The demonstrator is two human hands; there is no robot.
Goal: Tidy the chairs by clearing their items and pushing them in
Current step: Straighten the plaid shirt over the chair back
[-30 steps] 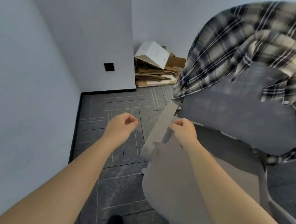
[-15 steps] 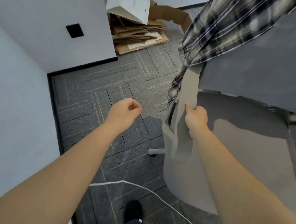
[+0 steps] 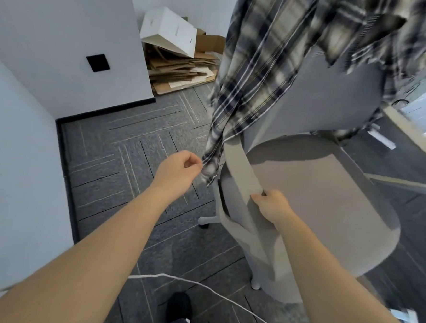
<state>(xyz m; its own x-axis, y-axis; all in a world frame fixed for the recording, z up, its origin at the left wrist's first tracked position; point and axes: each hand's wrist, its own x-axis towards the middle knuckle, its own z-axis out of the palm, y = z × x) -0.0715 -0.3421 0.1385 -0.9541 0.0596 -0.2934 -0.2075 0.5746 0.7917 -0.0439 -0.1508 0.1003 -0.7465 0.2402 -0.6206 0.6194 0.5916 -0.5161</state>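
A grey chair (image 3: pixel 323 208) stands on the dark carpet (image 3: pixel 133 141), its seat facing the person; a plaid shirt (image 3: pixel 259 71) hangs over the chair's back, draped down the back's left edge, its lowest corner dangling just beside the seat's left rim.

The right hand (image 3: pixel 271 206) is closed around the chair's grey armrest (image 3: pixel 241 178), fingers wrapped over its near end at the seat's left edge; the left hand (image 3: pixel 179 170) is curled shut, thumb and fingertips pinched together right at the shirt's hanging hem; whether cloth is actually caught between them I cannot tell, though the fingertips touch or very nearly touch the fabric.

Both bare forearms reach in from the bottom edge of the view.

On the carpet below the arms a white cable (image 3: pixel 214 291) curves from the left edge toward the bottom right corner; a dark shoe (image 3: pixel 179 308) shows between the forearms near the bottom edge; one white chair caster leg (image 3: pixel 208 220) pokes out left of the seat.

In the far corner of the carpet, against the wall, lies a stack of flattened cardboard (image 3: pixel 180 72) with a white box (image 3: pixel 168 33) tipped on top of it; a black square plate (image 3: pixel 97 62) sits on the wall to the left of the stack.

At the right edge a pale desk edge (image 3: pixel 408 131) runs diagonally behind the chair.
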